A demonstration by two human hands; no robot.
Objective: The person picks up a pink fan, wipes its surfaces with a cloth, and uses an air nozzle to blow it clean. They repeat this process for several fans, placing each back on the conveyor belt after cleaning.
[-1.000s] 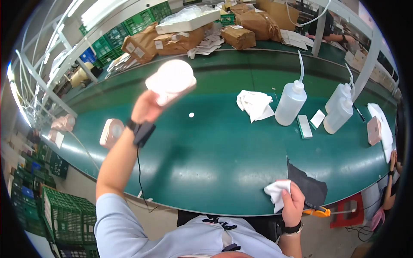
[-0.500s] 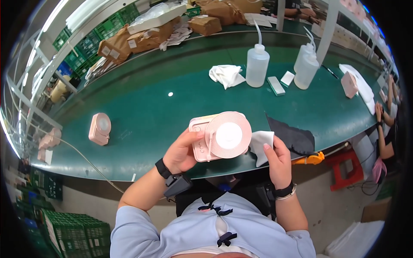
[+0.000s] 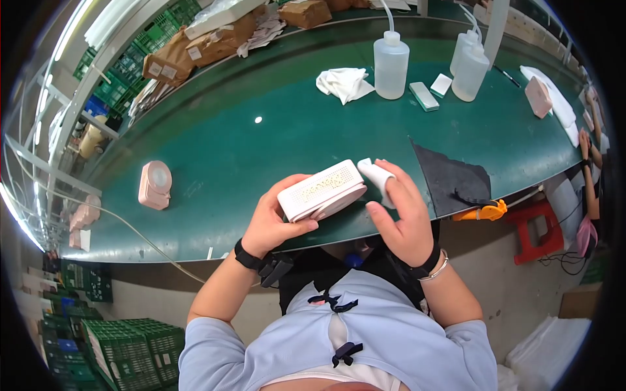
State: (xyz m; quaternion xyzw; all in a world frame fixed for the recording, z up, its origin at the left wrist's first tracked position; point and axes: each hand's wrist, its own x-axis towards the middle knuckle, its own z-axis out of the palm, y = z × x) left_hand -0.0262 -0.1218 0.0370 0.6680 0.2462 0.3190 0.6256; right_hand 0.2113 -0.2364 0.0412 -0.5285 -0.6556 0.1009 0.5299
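Note:
Tilted over the near edge of the green table is a pale pink device (image 3: pixel 324 191) shaped like a small record player. Its perforated side faces up, and the round disc is mostly turned out of sight. My left hand (image 3: pixel 270 218) is closed round its left end, thumb along the near side. Just right of the device, my right hand (image 3: pixel 405 218) holds a folded white cloth (image 3: pixel 377 181) with its fingers, close to the device's right end. Whether the cloth touches it I cannot tell.
A dark mat (image 3: pixel 450 176) and an orange-handled tool (image 3: pixel 482 212) lie to the right. Farther back are squeeze bottles (image 3: pixel 391 68), a crumpled white cloth (image 3: pixel 343 85) and small blocks (image 3: pixel 424 96). More pink devices (image 3: pixel 155 185) stand left and right. A cable (image 3: pixel 130 229) crosses the left edge.
My left hand has turned the device from disc side up to perforated side up. My right hand, with the white cloth, has moved up and left towards its right end.

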